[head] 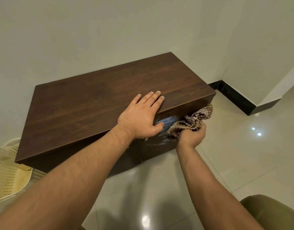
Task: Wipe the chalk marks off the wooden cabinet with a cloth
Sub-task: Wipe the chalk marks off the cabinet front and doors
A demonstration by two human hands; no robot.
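Far off to the left of the left fingers sits a pale perforated plastic basket [6, 171] on the floor, tucked against the corner of the wooden cabinet [96, 103], well clear of the action. The left hand [141, 117] lies flat on the cabinet top, fingers [153, 97] spread wide and holding nothing, thumb hooked over the front edge, likely to brace; if that palm slides on the smooth top, the support goes and the wiping arm loses its steadiness. Just below the thumb, the chalk marks [161, 125] show as whitish smears on the right door face, with more streaks lower down near the small handle [145, 138]. Right beside them, the right hand [192, 134] has its fingers curled tight around a bunched checked cloth [191, 121], which looks pressed to the door. The risk here, I'd say: a dry, crumpled wad may only smear chalk into the grain, and a hard push could nudge the door or snag that handle. The loose cloth tail flaps up near the cabinet's right corner. To the right of those fingers, open tiled floor [242, 155] gives plenty of swing room, until the dark skirting [234, 97] along the wall farther back.
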